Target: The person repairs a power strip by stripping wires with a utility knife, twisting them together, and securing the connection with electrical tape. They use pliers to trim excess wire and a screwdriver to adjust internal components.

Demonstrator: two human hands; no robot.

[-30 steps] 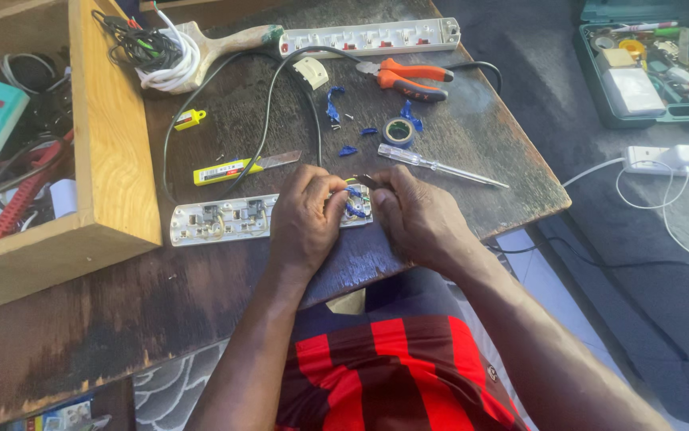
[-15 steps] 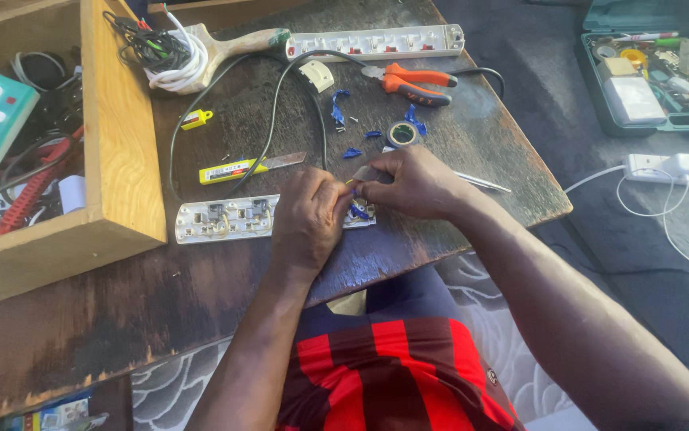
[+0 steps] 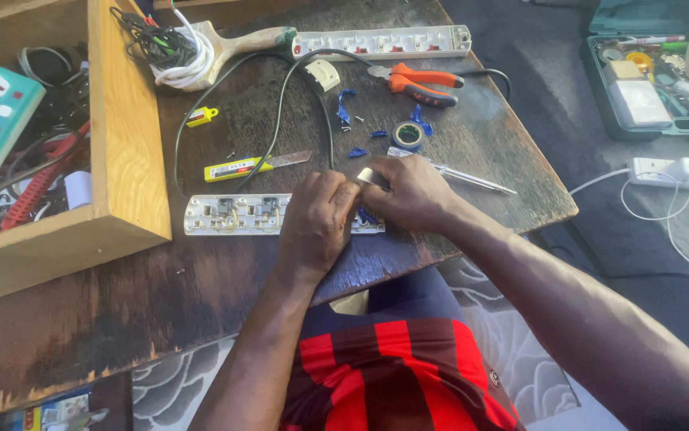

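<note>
Near table edge (image 3: 520,227), both hands, left hand (image 3: 319,219) and right hand (image 3: 410,194), grip the opened strip (image 3: 232,214).

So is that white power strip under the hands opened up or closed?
Opened up: the power strip lies with its cover off, metal contacts and wiring exposed, while both hands work at its right end.

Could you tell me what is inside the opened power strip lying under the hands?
The opened power strip shows metal contacts and wiring. Its right end is covered by the left hand and right hand.
</note>
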